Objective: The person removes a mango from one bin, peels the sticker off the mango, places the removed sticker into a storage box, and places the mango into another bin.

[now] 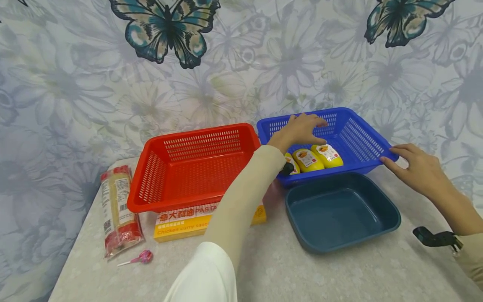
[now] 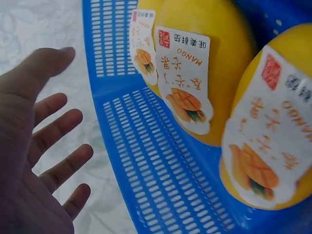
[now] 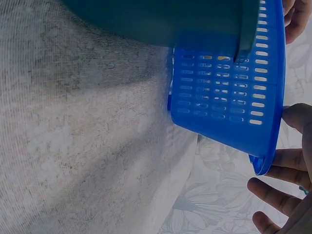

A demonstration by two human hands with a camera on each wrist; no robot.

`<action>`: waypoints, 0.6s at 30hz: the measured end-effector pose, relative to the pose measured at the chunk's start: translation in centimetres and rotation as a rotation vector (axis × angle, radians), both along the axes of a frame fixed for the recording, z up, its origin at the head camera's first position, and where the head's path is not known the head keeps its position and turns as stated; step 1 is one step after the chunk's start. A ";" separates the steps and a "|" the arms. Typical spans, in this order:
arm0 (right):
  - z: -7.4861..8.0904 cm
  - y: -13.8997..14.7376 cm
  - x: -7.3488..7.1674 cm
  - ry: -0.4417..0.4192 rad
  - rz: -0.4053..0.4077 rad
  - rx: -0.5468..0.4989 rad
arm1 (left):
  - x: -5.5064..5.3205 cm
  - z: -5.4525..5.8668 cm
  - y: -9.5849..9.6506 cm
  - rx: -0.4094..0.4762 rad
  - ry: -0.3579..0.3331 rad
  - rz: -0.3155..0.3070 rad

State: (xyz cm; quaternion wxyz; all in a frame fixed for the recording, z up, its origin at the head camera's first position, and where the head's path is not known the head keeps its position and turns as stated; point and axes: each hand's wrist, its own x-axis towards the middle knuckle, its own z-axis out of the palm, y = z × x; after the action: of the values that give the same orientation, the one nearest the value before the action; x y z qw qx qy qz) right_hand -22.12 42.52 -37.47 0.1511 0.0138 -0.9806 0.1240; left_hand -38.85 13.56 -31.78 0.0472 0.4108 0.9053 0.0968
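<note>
Three yellow mangoes (image 1: 308, 160) with white labels lie along the near left part of a blue plastic basket (image 1: 362, 140). Over that basket is my left hand (image 1: 300, 131), fingers spread and nothing held. In the left wrist view, this hand (image 2: 39, 131) appears beside the basket wall (image 2: 146, 161), apart from the labelled mangoes (image 2: 195, 63). My right hand (image 1: 420, 170) holds the basket's right corner between thumb and fingers. The right wrist view shows the thumb on the basket rim (image 3: 273, 97), a finger at the corner and other fingers extended free.
Left of the blue basket, a red basket (image 1: 203, 167) rests partly over a yellow pasta box (image 1: 181, 228). A dark teal tray (image 1: 339, 218) stands in front of the blue basket. At the left lie a red-ended noodle package (image 1: 120, 209) and a lollipop (image 1: 145, 256). A patterned wall stands behind.
</note>
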 end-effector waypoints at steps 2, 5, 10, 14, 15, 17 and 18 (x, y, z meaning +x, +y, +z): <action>-0.1 0.0 -0.1 0.004 0.001 -0.011 | -0.2 -0.1 0.5 -0.036 0.001 -0.011; -0.4 -0.1 0.1 0.018 0.004 -0.021 | -0.6 -0.7 1.2 -0.063 -0.016 -0.027; -0.8 -0.1 0.4 0.015 -0.009 -0.031 | -0.9 -2.2 1.8 -0.067 -0.094 -0.029; -0.7 0.0 0.3 0.020 -0.006 -0.036 | -1.2 -3.0 1.7 -0.098 -0.096 -0.032; -0.7 0.0 0.3 0.030 -0.002 -0.038 | -1.2 -3.1 1.6 -0.101 -0.095 -0.035; -0.7 -0.1 0.1 0.041 -0.002 -0.039 | -1.3 -3.3 1.5 -0.107 -0.092 -0.039; -0.7 -0.2 -0.1 0.042 -0.004 -0.040 | -1.4 -3.3 1.5 -0.111 -0.090 -0.042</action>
State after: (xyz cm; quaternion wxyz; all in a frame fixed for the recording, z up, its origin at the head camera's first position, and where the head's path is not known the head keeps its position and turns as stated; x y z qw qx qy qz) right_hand -22.21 42.33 -38.16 0.1721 0.0114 -0.9746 0.1431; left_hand -40.24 15.06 -35.08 0.1127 0.4218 0.8974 0.0641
